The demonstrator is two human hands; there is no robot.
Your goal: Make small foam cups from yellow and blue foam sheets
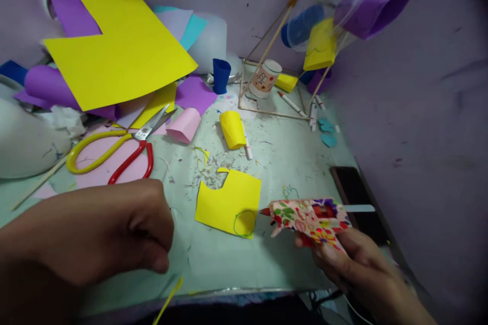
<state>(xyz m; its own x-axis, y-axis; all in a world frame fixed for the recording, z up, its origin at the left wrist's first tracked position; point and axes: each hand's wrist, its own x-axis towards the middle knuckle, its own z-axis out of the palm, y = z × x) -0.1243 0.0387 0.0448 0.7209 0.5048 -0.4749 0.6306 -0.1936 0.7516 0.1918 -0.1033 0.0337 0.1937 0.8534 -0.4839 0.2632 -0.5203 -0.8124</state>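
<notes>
Glue gun point(305, 216), patterned with flowers, is held above the right front of the table point(305, 172), its handle clamped in the right grip point(358, 264); the fingers of the left grip point(125, 228) are curled in, and whether anything is pinched there cannot be told. On the table, clutter is the broadest hazard: behind the work, the stick frame point(274, 113) could be knocked askew if either arm were swung too far forward. At the left, the large yellow sheet point(125, 51), propped on other papers, could be tipped onto the work by a nudge at its base. Scissors point(129, 147) lie near the left grip with blades parted, so a careless reach back could be met by an edge. By the right wall, the phone point(348, 183) could be spotted with glue were the gun swung that way. Nearest the nozzle point(266, 211) lies the notched yellow card point(217, 203); being loose and thin, it could be dragged by a touch, and fingers could be burned if the nozzle is hot. Smallest of all, the green circle point(244, 223) drawn on the card could be smeared by a stray drip.
</notes>
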